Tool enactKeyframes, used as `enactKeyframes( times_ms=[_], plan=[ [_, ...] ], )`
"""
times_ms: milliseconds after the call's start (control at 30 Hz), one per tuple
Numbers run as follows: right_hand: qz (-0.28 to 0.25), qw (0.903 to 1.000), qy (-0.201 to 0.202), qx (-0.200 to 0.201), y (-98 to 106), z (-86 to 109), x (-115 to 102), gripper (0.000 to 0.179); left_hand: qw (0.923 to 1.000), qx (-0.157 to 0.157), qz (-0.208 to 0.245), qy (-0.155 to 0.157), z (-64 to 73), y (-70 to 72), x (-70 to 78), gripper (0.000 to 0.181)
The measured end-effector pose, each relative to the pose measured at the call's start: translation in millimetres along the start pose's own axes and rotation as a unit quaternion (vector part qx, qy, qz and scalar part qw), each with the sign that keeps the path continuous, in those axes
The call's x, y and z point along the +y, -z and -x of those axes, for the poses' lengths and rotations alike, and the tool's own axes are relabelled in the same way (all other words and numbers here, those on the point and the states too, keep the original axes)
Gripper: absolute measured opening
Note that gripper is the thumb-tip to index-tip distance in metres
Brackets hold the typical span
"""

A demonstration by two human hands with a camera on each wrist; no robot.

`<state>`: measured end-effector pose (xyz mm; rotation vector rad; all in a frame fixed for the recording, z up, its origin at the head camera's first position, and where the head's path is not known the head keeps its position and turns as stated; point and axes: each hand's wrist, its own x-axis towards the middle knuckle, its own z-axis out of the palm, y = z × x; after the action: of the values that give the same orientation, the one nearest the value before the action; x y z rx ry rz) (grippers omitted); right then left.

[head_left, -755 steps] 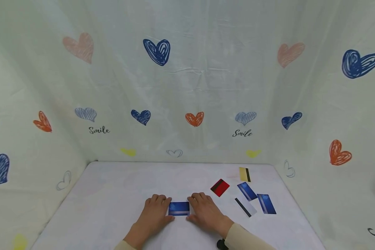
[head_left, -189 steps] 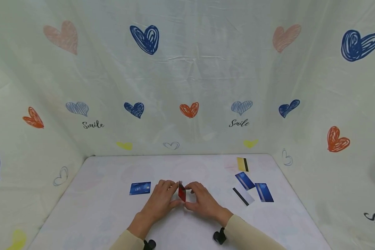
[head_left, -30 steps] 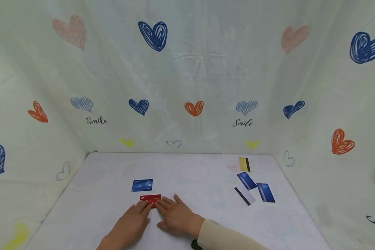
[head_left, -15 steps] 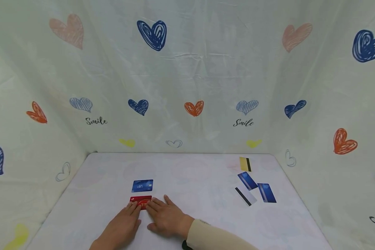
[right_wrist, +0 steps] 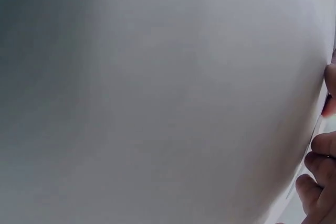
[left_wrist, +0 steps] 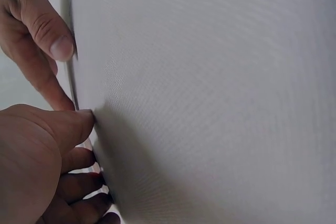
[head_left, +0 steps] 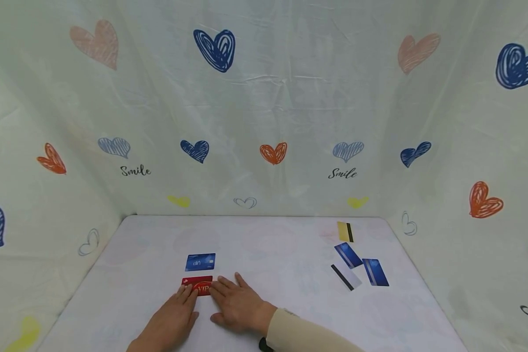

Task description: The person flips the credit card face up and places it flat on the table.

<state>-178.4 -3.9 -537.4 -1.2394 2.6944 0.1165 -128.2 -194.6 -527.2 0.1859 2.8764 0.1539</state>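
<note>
A red card [head_left: 202, 281] printed with VIP lies face up on the white table at left of centre in the head view. My left hand [head_left: 169, 315] rests its extended fingertips on the card's lower left part. At the card's right edge are the straight fingers of my right hand [head_left: 242, 304], palm down and thumb spread. Just beyond, a blue card [head_left: 200, 262] lies face up, roughly lined up with the red one. In the left wrist view, my left hand [left_wrist: 31, 161] is low against the tabletop, with my right hand [left_wrist: 37, 35] above it.
Over on the right lie a yellow card [head_left: 343, 231], two blue cards, one tilted [head_left: 348, 255] and one further right [head_left: 376, 272], and a white card [head_left: 348, 277] with a dark stripe. A curtain [head_left: 281, 122] with hearts stands behind the table [head_left: 268, 234].
The blue card went from between my hands to the left. The red card, earlier upright between my fingers, now lies flat and has slid left. Lately my right hand shifted slightly right.
</note>
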Motion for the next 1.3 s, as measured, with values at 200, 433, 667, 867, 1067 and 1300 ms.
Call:
enactKeyframes(
  times_ms=[200, 433, 667, 867, 1067, 1300],
  plan=[
    [-0.022, 0.999, -0.02, 0.032, -3, 16.1, 24, 0.068, 0.9999, -0.011, 0.001, 0.01, -1.5, 0.5, 0.5, 0.065],
    [-0.034, 0.9947, -0.077, 0.06, -9, 46.0, 66, 0.068, 1.0, -0.009, 0.001, 0.005, -2.9, -1.0, -0.7, 0.064],
    [-0.059, 0.9826, -0.151, 0.09, -22, 91.5, 119, 0.07, 0.9998, -0.012, 0.01, 0.01, -2.7, -1.3, -1.2, 0.066],
    [-0.062, 0.9675, -0.215, 0.117, -32, 131.7, 153, 0.071, 0.9998, -0.012, 0.003, 0.014, -2.6, 0.0, 0.2, 0.068],
    [-0.031, 0.9529, -0.266, 0.143, -37, 166.5, 172, 0.07, 0.9999, -0.008, 0.003, 0.01, -4.7, 2.4, 4.7, 0.071],
    [-0.012, 0.9384, -0.306, 0.161, -42, 195.2, 180, 0.072, 0.9995, 0.018, 0.018, -0.019, -16.2, 6.3, 25.6, 0.071]
  ],
)
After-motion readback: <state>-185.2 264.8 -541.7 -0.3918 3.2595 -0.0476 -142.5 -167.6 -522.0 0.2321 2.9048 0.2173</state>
